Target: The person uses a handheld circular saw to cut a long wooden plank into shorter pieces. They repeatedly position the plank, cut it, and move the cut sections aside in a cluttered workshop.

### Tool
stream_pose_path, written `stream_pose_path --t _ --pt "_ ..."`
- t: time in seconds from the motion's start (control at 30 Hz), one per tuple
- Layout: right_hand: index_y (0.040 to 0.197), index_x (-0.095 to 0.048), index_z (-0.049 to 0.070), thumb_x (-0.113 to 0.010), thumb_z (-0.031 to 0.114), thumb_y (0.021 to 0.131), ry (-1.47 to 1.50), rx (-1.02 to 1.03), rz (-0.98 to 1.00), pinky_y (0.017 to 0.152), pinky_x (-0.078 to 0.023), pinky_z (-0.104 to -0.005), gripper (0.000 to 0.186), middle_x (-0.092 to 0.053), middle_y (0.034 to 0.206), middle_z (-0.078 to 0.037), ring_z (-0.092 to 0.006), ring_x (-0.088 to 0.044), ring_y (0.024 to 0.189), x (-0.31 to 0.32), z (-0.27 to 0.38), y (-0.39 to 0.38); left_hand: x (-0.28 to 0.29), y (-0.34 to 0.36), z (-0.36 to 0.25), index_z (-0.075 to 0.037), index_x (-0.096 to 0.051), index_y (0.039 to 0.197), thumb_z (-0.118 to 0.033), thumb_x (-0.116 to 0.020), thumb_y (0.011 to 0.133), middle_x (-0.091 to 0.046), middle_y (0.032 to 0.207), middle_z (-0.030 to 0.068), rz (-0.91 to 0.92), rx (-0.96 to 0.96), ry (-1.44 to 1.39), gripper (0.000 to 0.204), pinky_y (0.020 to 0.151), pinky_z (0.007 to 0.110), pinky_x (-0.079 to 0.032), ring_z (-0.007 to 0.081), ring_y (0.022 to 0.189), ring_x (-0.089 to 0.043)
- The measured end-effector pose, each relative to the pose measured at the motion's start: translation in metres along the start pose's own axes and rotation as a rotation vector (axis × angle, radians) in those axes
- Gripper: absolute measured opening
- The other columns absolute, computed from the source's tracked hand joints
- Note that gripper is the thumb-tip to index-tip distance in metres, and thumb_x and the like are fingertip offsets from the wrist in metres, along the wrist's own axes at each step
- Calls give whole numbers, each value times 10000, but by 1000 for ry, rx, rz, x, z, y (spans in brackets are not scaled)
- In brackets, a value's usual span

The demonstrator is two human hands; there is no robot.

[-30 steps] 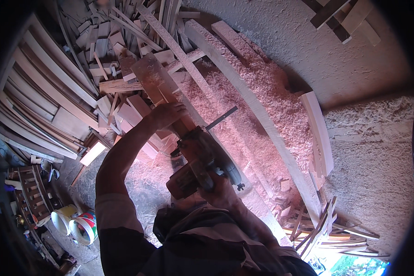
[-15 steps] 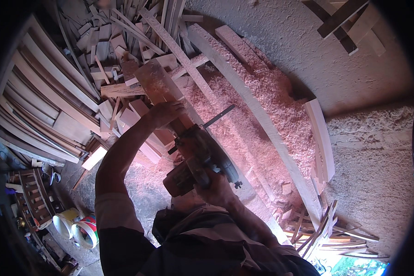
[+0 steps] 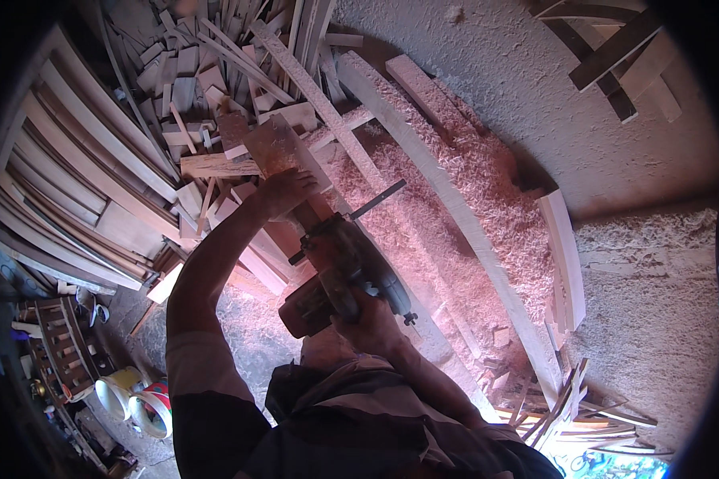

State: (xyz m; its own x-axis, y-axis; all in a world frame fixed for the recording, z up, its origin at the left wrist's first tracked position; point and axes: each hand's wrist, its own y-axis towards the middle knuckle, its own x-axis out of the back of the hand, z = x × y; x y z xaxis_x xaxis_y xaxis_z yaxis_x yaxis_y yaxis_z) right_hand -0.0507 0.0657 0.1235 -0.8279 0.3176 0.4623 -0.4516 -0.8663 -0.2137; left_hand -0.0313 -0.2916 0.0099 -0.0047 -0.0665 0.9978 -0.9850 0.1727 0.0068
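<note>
My right hand is wrapped round the rear handle of a dark circular saw, which has a rounded motor housing on its left. A thin metal guide bar sticks out crosswise at the saw's front. Beneath the saw runs a thick wooden board, dusted with shavings and slanting from far left to near right. Ahead of the saw, my left hand lies across this board with its fingers stretched out. The blade and the saw's underside are hidden.
Pinkish wood shavings heap up right of the board, round a long curved plank. Offcuts pile at the far left beside stacked curved planks. Two buckets stand at the near left. More dark strips lie far right.
The view has shifted slightly, so the surroundings sit a little lower and to the right. Both hands keep their places on the board and the saw.
</note>
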Motion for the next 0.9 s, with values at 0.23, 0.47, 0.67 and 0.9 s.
stream_pose_path --t 0.23,0.47,0.67,0.9 --pt "1264 -638 46 -798 251 817 -14 -38 14 775 -585 -462 517 -732 938 -225 -398 -734 894 -4 14 27 -12 -70 -28 -88 -460 1490 -338 -840 785 -495 1506 202 -402 622 -323 838 1138 471 -398 373 1395 -468" --pt "1222 -650 51 -802 258 802 28 -40 -3 802 -582 -496 492 -726 961 -240 -436 -714 933 -7 23 47 -14 -144 -229 -81 -619 1268 -473 -449 1087 -679 1074 57 -694 1351 -1699 463 607 223 -483 110 905 -652" --pt "1204 -648 55 -801 241 791 70 -50 22 802 -582 -494 478 -728 959 -229 -435 -713 920 -9 29 67 12 -97 -242 -46 -526 1365 -468 -413 1092 -620 1273 150 -1110 1097 -1987 516 763 309 -626 239 1069 -690" --pt "1154 -639 14 -781 196 775 124 -43 45 830 -564 -497 444 -698 1004 -259 -447 -685 977 -14 43 94 30 -87 -213 -14 -492 1435 -563 -382 1077 -589 1380 168 -1134 1056 -1938 665 1008 381 -557 250 1252 -616"
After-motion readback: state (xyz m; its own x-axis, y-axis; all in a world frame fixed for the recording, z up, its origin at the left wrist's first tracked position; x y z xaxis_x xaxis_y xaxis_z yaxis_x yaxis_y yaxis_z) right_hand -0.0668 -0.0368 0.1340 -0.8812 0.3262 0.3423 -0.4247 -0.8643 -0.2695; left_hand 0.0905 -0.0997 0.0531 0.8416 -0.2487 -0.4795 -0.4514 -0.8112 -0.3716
